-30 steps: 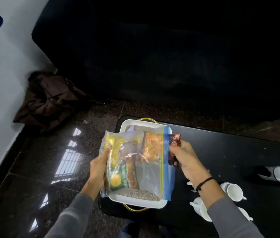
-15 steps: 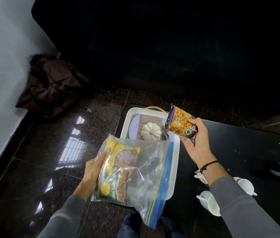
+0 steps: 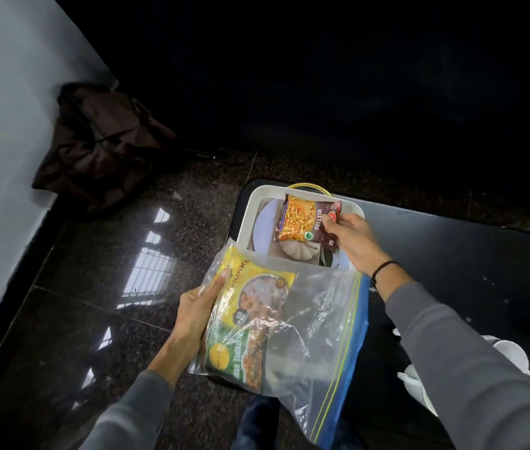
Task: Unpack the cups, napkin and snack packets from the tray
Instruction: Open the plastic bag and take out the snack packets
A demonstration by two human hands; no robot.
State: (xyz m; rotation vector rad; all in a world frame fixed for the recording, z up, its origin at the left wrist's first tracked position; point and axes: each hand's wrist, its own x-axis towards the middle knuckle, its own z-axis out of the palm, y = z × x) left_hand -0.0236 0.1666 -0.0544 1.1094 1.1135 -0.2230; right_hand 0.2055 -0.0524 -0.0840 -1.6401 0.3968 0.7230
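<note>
White cups (image 3: pixel 506 354) sit out on the table at lower right, so I judge the task partly done: my right hand (image 3: pixel 353 240) pinches a mixture packet (image 3: pixel 302 222) over the tray (image 3: pixel 250 216), my left hand (image 3: pixel 197 315) grips the bag (image 3: pixel 289 319) of remaining packets (image 3: pixel 247 316) at frame centre.

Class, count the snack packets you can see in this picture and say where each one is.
3. The mixture packet is in the right hand over the tray; the yellow packet and green packet are inside the zip bag. Others may be hidden.
</note>
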